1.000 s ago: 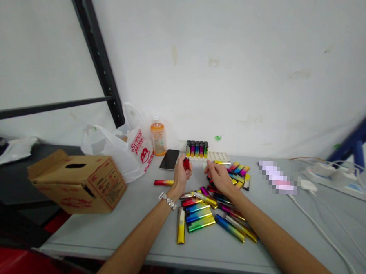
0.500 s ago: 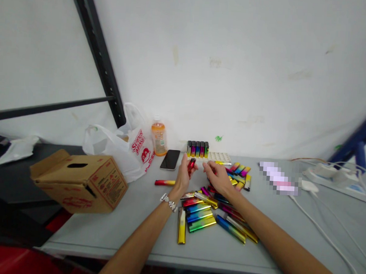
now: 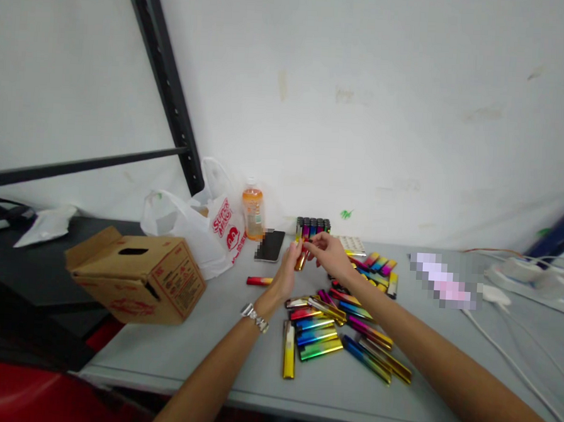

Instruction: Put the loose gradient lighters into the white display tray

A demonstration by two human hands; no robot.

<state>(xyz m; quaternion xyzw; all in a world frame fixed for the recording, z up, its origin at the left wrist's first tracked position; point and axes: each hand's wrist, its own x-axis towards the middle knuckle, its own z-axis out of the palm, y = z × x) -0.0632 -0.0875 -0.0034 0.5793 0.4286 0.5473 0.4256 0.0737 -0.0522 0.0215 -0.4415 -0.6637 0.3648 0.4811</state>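
Note:
My left hand [image 3: 287, 269] is closed around a red and gold lighter [image 3: 301, 260], held upright above the table. The fingers of my right hand [image 3: 324, 252] are pinched together at the upper part of that same lighter. Behind my hands, a block of upright lighters with black tops [image 3: 312, 227] stands by the wall, beside a white tray with holes [image 3: 353, 245]. Many shiny colored lighters [image 3: 320, 334] lie in a loose pile in front of and to the right of my hands. A single red and yellow lighter [image 3: 259, 281] lies left of my left hand.
At the left are a cardboard box [image 3: 136, 279], a white plastic bag [image 3: 209, 232], an orange bottle [image 3: 253, 212] and a black phone [image 3: 271, 245]. On the right lie a blurred flat object [image 3: 441, 280], white cables and a power strip [image 3: 533, 281].
My right hand has moved left to meet my left hand at the lighter. The lighter's gold end now shows below my left fingers. The whole view has shifted slightly.

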